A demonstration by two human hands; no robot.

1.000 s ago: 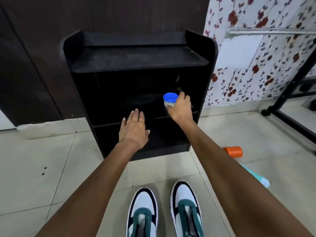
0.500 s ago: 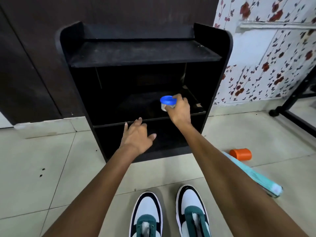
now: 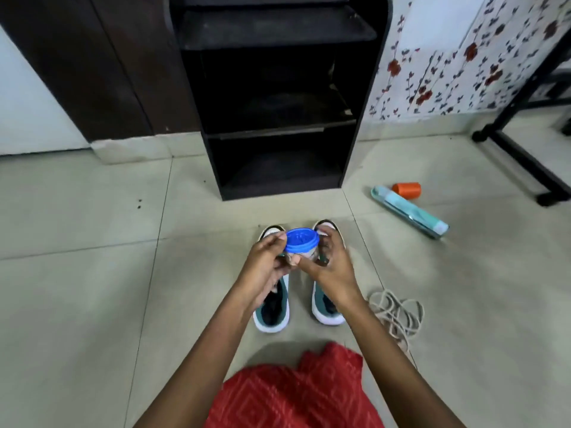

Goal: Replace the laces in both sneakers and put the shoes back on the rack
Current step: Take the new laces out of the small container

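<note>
A small clear jar with a blue lid [image 3: 302, 241] is held over the floor by both hands. My left hand [image 3: 266, 267] grips the lid's left edge and the jar's side. My right hand [image 3: 327, 264] curls round the jar's right side. Beneath them stand two white, black and teal sneakers, the left sneaker [image 3: 273, 310] and the right sneaker [image 3: 326, 304], toes toward the black shoe rack [image 3: 278, 134]. A loose beige lace [image 3: 397, 316] lies in a tangle on the tiles to the right of the shoes.
A teal tube [image 3: 409, 211] and an orange cap [image 3: 406, 189] lie on the floor right of the rack. A black metal stand [image 3: 519, 149] reaches in from the far right. Red patterned cloth [image 3: 293, 393] covers my lap at the bottom.
The right hand drew the blue-lidded jar out of the rack's middle shelf and down over the sneakers. The left hand came off the shelf edge and took hold of the jar. The view tilted downward.
</note>
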